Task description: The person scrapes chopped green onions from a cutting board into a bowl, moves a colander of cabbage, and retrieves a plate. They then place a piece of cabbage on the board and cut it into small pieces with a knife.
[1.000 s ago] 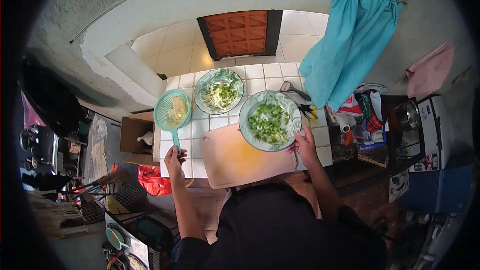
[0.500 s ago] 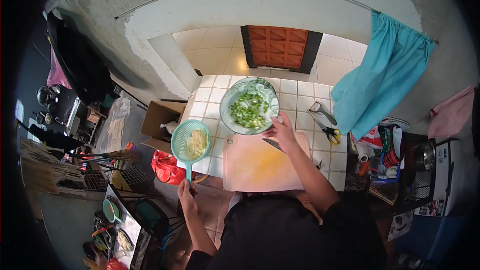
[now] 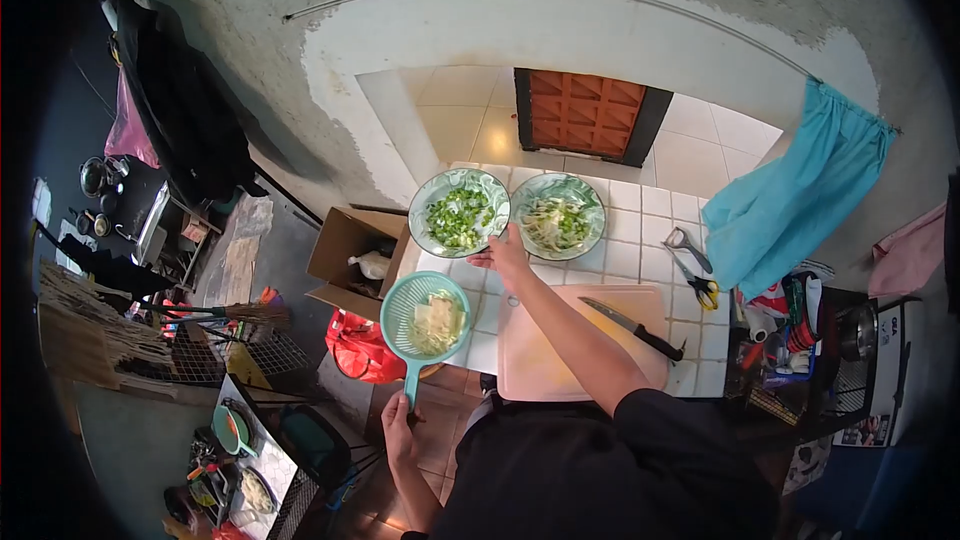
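My left hand (image 3: 398, 430) is closed round the handle of a green plastic strainer (image 3: 397, 318), which holds pale yellowish pieces and hangs near the table's left edge. With my right hand (image 3: 505, 262) I grip the near rim of a glass bowl (image 3: 420, 230) of chopped green vegetable (image 3: 460, 217). A second glass bowl (image 3: 598, 212), with pale strips and green bits, stands just right of it. Below my right forearm lies a pink cutting board (image 3: 530, 365). A black-handled knife (image 3: 640, 330) rests across the board's right side.
Yellow-and-black scissors (image 3: 706, 290) and a peeler (image 3: 688, 243) lie on the white tiled table (image 3: 625, 257). An open cardboard box (image 3: 335, 250) and a red bag (image 3: 365, 348) are at the left. A teal curtain (image 3: 790, 190) hangs at the right.
My right hand has moved the bowl of chopped greens leftward, uncovering the second bowl formerly mostly beneath it. The knife now shows fully on the board. The view has shifted.
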The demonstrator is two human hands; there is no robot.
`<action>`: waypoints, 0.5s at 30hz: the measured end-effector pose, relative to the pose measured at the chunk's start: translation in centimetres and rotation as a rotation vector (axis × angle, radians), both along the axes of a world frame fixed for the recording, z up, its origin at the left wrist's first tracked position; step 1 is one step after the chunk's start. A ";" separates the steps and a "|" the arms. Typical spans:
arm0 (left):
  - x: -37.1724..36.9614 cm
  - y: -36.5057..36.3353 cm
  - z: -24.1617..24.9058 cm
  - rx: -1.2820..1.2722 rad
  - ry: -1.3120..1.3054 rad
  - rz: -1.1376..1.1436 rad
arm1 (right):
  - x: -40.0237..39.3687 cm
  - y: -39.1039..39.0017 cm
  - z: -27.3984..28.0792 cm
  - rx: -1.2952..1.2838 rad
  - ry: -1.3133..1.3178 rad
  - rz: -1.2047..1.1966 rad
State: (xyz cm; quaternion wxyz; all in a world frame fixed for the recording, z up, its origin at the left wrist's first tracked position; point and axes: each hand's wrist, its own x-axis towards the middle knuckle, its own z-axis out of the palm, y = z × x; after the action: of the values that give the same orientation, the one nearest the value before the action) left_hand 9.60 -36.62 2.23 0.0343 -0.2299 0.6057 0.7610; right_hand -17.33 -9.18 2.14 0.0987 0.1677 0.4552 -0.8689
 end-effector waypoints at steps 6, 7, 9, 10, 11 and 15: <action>-2.1 -3.4 1.1 -0.012 -0.019 -0.217 | -1.1 -2.9 -2.1 0.090 -0.055 -0.069; -2.5 -3.9 1.2 -0.006 -0.021 -0.267 | -1.3 -3.2 -2.4 0.090 -0.089 -0.106; -3.6 -4.4 1.7 -0.011 -0.041 -0.309 | -1.8 -3.3 -3.0 0.111 -0.081 -0.147; -3.8 -4.8 2.2 -0.030 -0.058 -0.350 | -1.7 -3.4 -3.5 0.120 -0.067 -0.185; -4.1 -5.4 1.7 0.005 -0.018 -0.398 | -1.6 -3.3 -4.2 0.090 -0.070 -0.206; -5.9 -6.2 1.4 0.049 -0.083 -0.397 | -0.3 -2.2 -3.4 0.096 -0.134 -0.244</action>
State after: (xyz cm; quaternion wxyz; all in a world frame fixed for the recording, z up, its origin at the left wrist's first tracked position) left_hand 3.69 -42.80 3.64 0.2141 -0.1363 0.6186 0.7436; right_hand -17.60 -11.36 -1.30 0.0147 0.2840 0.4648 -0.8385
